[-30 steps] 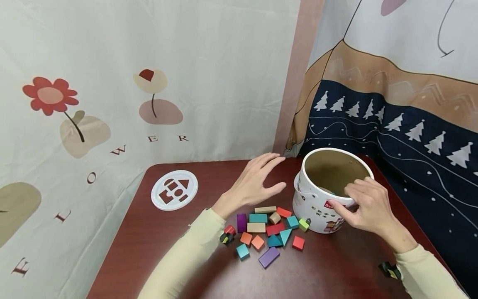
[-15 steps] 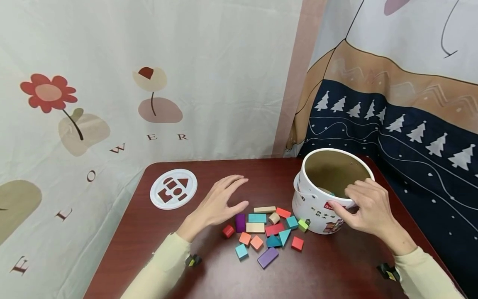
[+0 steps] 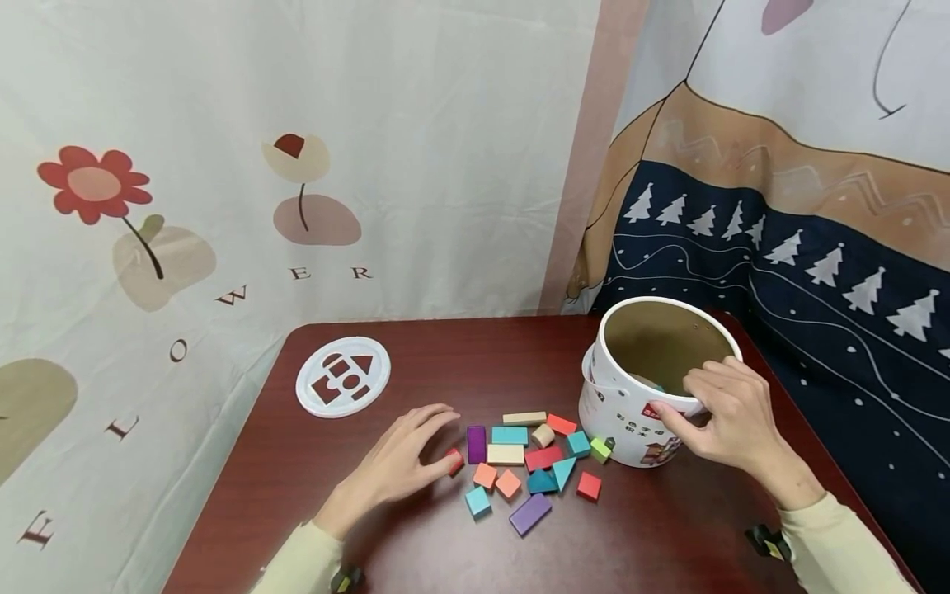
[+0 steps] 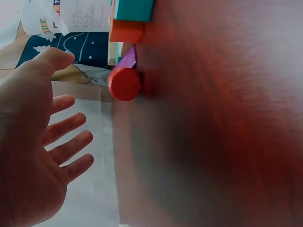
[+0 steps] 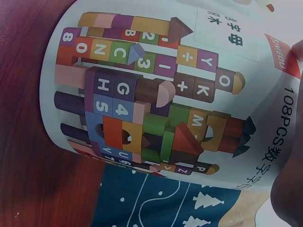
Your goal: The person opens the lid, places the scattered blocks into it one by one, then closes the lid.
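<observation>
My right hand (image 3: pixel 731 412) grips the near rim of a white bucket (image 3: pixel 627 425), thumb outside and fingers over the edge. The bucket stands on the table, its side printed with block pictures in the right wrist view. My left hand (image 3: pixel 397 462) holds nothing, fingers spread. It hovers low beside a red cylinder block (image 4: pixel 124 84), which its thumb overlaps in the head view. To the right of that lie several loose blocks, among them a dark purple block (image 3: pixel 477 445), a teal cube (image 3: pixel 478 502) and a lighter purple block (image 3: pixel 530 515).
A round white lid (image 3: pixel 306 388) with shaped cut-outs lies at the back left of the dark red table (image 3: pixel 252 487). Printed cloths hang behind the table and along its right side. A green block (image 3: pixel 599 450) sits close against the bucket's base.
My left hand has moved left and down, from beside the bucket, over the blocks, to the red cylinder at their left end. The right hand stays on the bucket rim.
</observation>
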